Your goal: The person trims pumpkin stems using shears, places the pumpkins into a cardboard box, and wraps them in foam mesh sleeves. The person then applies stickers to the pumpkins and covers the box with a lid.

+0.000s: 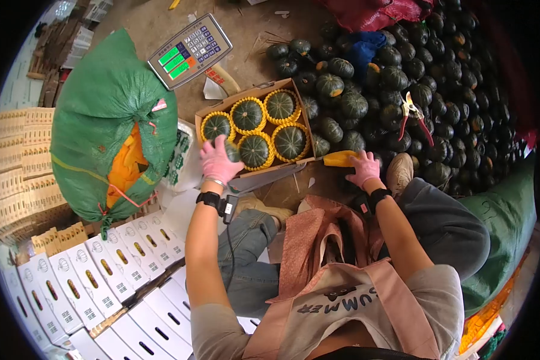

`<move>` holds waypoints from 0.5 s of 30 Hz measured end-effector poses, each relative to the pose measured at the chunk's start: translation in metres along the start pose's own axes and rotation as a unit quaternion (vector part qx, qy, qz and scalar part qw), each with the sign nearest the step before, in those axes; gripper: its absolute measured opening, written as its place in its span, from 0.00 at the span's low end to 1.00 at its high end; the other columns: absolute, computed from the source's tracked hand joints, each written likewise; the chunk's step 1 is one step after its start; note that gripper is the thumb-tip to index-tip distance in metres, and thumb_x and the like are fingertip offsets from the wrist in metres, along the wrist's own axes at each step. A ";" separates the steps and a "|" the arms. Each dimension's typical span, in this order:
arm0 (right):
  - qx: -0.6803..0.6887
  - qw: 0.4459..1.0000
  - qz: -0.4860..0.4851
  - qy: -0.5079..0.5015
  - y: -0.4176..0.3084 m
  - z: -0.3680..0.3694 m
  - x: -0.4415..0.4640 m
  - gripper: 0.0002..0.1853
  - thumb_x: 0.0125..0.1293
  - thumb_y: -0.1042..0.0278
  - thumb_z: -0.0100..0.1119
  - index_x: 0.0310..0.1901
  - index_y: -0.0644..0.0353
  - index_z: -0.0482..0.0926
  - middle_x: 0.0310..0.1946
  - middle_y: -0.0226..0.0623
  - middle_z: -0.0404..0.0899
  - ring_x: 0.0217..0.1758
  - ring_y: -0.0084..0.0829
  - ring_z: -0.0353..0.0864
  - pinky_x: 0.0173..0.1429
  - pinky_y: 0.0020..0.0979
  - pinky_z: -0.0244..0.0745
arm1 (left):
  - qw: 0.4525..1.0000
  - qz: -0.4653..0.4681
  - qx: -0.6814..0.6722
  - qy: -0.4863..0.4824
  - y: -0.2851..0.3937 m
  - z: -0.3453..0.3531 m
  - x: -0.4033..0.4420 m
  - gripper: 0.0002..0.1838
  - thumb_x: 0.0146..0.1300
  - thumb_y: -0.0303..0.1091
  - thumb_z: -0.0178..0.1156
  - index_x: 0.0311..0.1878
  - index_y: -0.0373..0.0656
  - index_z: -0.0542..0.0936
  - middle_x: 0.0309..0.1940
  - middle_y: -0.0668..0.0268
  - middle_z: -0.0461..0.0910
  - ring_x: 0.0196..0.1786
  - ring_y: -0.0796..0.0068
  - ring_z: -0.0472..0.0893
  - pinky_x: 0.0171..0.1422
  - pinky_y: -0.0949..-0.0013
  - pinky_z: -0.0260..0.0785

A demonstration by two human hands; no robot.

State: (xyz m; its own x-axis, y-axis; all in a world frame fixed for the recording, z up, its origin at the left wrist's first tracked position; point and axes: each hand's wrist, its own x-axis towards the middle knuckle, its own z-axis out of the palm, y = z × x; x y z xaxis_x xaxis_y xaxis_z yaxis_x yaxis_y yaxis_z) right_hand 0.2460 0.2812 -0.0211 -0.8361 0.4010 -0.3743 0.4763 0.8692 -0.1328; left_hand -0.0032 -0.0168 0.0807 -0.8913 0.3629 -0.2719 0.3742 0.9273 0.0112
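My left hand [219, 161], in a pink glove, is closed round a small dark green pumpkin [233, 152] at the near left corner of an open cardboard box [203, 113]; this pumpkin shows no net. Several green pumpkins [248, 114] sit inside the box, each in a yellow foam net. To the right of the box, my right hand [365, 168], also gloved in pink, pinches a flattened yellow foam net [339, 159]. The box appears to rest on a weighing scale, whose display [190, 52] stands behind it with lit green digits.
Loose pumpkins [396, 78] are heaped at the right, with red-handled pruning shears [414, 118] lying on them. At the left stands a bulging green sack [108, 114], torn open over yellow-orange nets [126, 162]. White cartons [105, 258] line the near left.
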 end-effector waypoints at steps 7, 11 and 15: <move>0.037 0.993 0.055 0.092 -0.017 0.007 0.009 0.11 0.51 0.54 0.60 0.33 0.49 0.84 0.43 0.29 0.74 0.53 0.34 0.68 0.48 0.38 0.65 | 0.952 0.285 -0.073 0.087 0.074 0.029 -0.022 0.32 0.44 0.32 0.67 0.56 0.55 0.69 0.66 0.57 0.55 0.68 0.50 0.57 0.69 0.54 0.55; 0.257 0.949 0.000 0.182 -0.024 -0.037 0.005 0.18 0.50 0.49 0.57 0.24 0.58 0.83 0.30 0.39 0.78 0.40 0.46 0.75 0.41 0.41 0.71 | 0.954 0.254 -0.151 0.051 0.105 0.015 -0.050 0.16 0.53 0.37 0.64 0.45 0.45 0.79 0.58 0.57 0.70 0.59 0.54 0.70 0.65 0.58 0.61; 0.757 0.641 -0.115 -0.050 -0.057 -0.060 0.003 0.13 0.64 0.61 0.56 0.32 0.64 0.79 0.28 0.26 0.77 0.32 0.19 0.74 0.37 0.23 0.70 | 0.901 0.269 -0.324 0.109 0.141 -0.016 -0.099 0.19 0.52 0.46 0.66 0.38 0.41 0.78 0.37 0.59 0.77 0.43 0.60 0.78 0.49 0.63 0.71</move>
State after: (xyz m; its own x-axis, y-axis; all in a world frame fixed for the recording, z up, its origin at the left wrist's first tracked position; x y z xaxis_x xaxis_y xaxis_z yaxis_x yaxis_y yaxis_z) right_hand 0.1997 0.2500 0.0406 -0.9462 0.2258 -0.2317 0.1251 -0.4053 -0.9056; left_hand 0.1342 0.0794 0.1244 -0.6811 0.7198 0.1341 0.6014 0.4456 0.6631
